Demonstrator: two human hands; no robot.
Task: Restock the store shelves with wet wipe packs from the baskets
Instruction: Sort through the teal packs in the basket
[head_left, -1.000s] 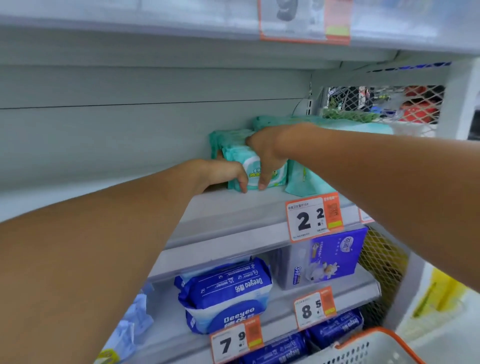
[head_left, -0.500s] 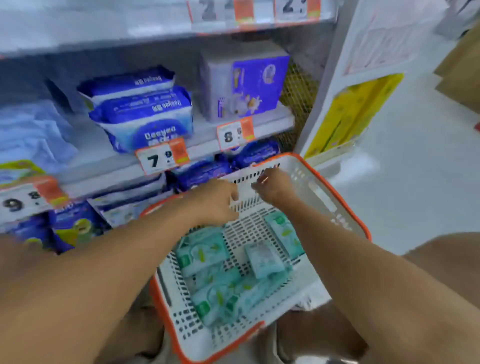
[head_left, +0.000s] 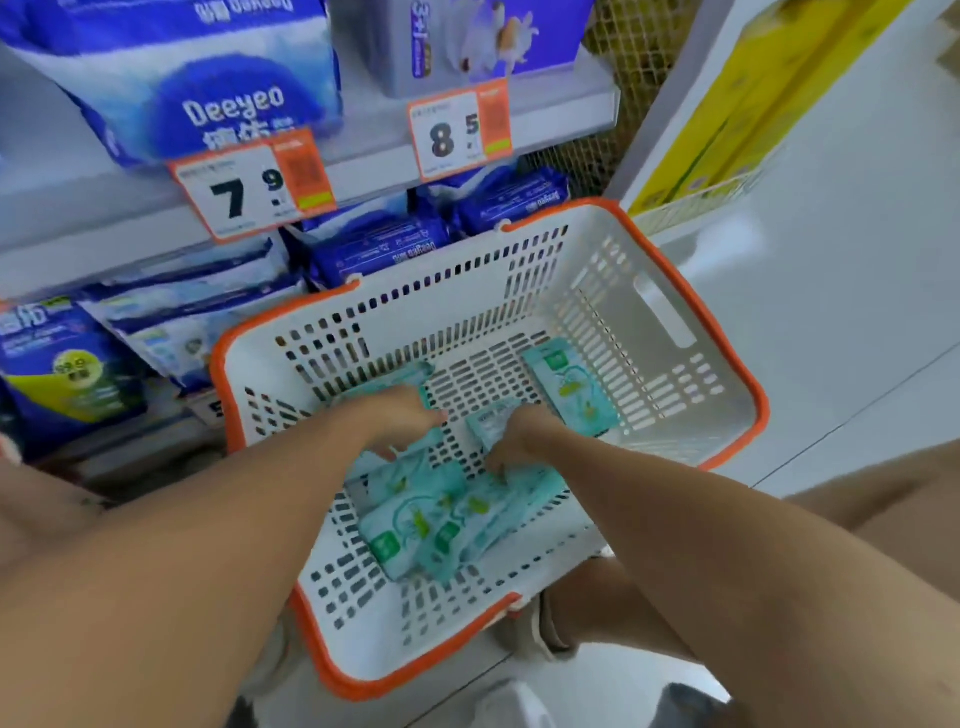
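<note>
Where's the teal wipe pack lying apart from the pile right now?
In the head view, the lone pack lies flat on the basket floor, right of centre, beyond the right hand.

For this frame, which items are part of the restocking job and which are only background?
Part of the job:
- teal wipe packs in the basket
- lone teal pack by the far wall
- white basket with orange rim
- left hand and right hand, both down on the packs

Background:
- blue Deeyeo packs
- purple box
- price tags
- yellow sign
</note>
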